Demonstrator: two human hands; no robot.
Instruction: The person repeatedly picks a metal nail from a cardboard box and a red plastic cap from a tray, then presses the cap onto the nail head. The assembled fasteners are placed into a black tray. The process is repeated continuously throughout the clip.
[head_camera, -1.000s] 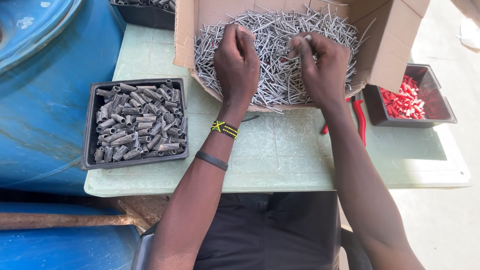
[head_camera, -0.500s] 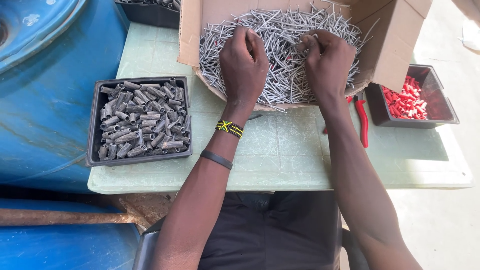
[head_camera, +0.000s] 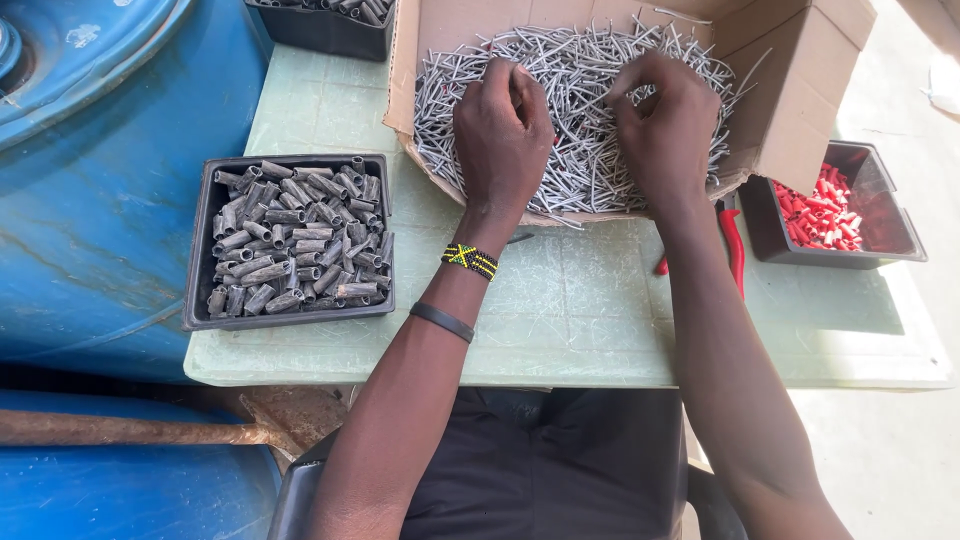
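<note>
An open cardboard box (head_camera: 790, 120) at the back of the pale green table (head_camera: 560, 320) holds a heap of thin grey metal pins (head_camera: 580, 90). My left hand (head_camera: 500, 135) lies knuckles-up in the heap, fingers curled into the pins. My right hand (head_camera: 665, 125) is beside it, fingers bent down and pinching among the pins. What each hand holds under the fingers is hidden. Two bands, one beaded and one black, sit on my left wrist.
A black tray of dark metal sleeves (head_camera: 290, 240) stands at the left of the table. A black tray of red plastic pieces (head_camera: 830, 205) is at the right, with red-handled pliers (head_camera: 732, 245) beside it. Blue barrels (head_camera: 90, 190) crowd the left side.
Both hands stay in the box of pins, with only small shifts of the fingers. The camera view has drifted slightly.
</note>
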